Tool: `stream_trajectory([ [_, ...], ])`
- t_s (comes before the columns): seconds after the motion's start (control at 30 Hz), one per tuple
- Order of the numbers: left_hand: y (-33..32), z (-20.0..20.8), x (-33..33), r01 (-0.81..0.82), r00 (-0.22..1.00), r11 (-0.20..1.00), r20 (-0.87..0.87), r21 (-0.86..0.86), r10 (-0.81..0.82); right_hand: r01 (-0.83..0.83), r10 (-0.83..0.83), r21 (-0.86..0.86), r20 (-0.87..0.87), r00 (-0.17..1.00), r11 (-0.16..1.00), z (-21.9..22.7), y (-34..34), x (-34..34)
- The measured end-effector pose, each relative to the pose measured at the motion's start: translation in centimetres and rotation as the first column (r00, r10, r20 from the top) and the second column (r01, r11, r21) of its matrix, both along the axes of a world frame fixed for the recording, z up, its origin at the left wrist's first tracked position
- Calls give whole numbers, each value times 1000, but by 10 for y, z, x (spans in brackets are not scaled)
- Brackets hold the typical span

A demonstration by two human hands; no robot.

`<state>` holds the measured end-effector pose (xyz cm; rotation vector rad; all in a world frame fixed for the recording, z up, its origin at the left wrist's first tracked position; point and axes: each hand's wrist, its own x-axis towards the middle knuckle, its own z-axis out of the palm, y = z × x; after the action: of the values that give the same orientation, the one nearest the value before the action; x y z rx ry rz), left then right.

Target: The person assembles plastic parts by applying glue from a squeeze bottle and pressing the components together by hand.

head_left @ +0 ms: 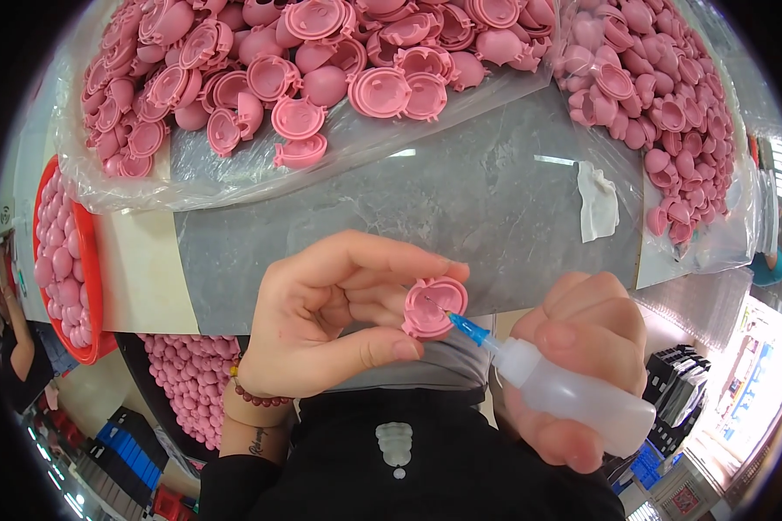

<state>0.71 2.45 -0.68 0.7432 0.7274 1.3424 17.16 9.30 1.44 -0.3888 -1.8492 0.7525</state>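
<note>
Between the thumb and fingers of my left hand [330,321] is a pink plastic half-shell [434,306], its hollow side showing and a ring around its rim. My right hand [582,356] is wrapped round a translucent white squeeze bottle [586,404]. The bottle tilts up to the left, and its blue needle tip [469,329] points into the hollow of the half-shell. Whether the needle touches the inside, I cannot tell. Both hands are above the near edge of the grey table [382,217].
Many pink half-shells [313,78] lie on plastic sheeting across the far table, with another pile [660,113] at the right. A crumpled white cloth [596,201] lies nearby. At the left are a red basin [87,286] of pink balls and a dark bin [191,382] of more.
</note>
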Motion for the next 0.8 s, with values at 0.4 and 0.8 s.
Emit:
stream_trajectory([
  [0.4,0,0,0,6,1000,1000,7,-11,-6,29,-29,-5,-24,999,1000,-3,-2,-5],
  [0.8,0,2,0,11,999,999,45,-49,-9,48,-45,45,-71,996,998,-4,4,0],
])
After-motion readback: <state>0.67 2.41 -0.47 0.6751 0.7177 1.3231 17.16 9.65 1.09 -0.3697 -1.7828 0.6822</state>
